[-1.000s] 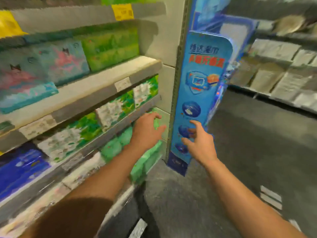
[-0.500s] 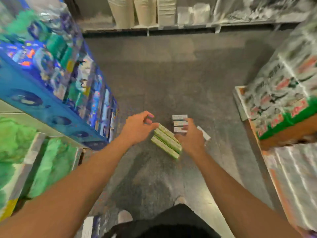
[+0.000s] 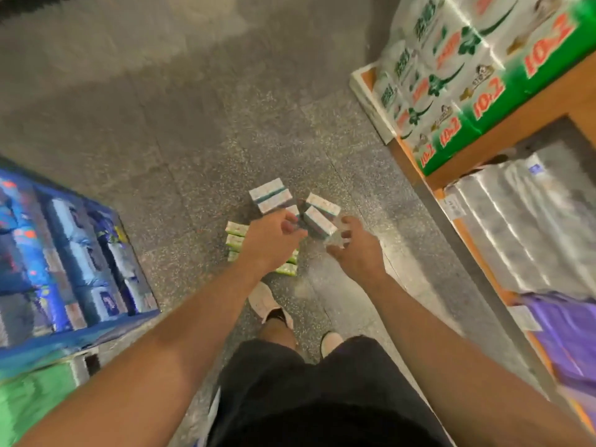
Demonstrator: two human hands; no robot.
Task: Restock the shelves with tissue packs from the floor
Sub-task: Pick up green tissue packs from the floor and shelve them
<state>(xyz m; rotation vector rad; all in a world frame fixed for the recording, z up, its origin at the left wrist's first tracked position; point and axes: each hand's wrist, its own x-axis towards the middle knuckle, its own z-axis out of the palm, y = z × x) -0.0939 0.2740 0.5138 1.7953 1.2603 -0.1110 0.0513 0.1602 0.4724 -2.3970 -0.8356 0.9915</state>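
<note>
Half a second on, you've leaned further over the heap and both arms have dropped closer to it, so the reach that began at the shelf is now almost a pickup. Your left hand (image 3: 269, 241) hovers over the flat green tissue packs (image 3: 237, 235) lying in a row on the speckled grey floor (image 3: 193, 162), fingers loosely spread and gripping nothing that I can see. Your right hand (image 3: 353, 248) sits just beside the white-and-teal tissue packs (image 3: 317, 217), fingers curled toward the nearest one, with something pale and crinkly at the fingertips; whether that's a wrapper already pinched or only blur, I cannot tell. A second white-and-teal stack (image 3: 271, 195) stands a little farther out, untouched. By my reading, nothing has left the floor yet, so the restock of this batch is at its grab stage. Around you: the blue display stand (image 3: 74, 259) of packaged goods to the left, with green packs on the low shelf (image 3: 32, 401) beneath it; to the right, an orange-edged shelf unit (image 3: 483, 140) carrying green-and-white bulk tissue bundles (image 3: 451, 75) and clear-wrapped rolls (image 3: 522, 221) below. Your pale shoes (image 3: 266, 301) are planted right behind the green packs, close enough that a careless step could crush them, and the packs sit jumbled, so a clean two-handed lift may need squaring first.
</note>
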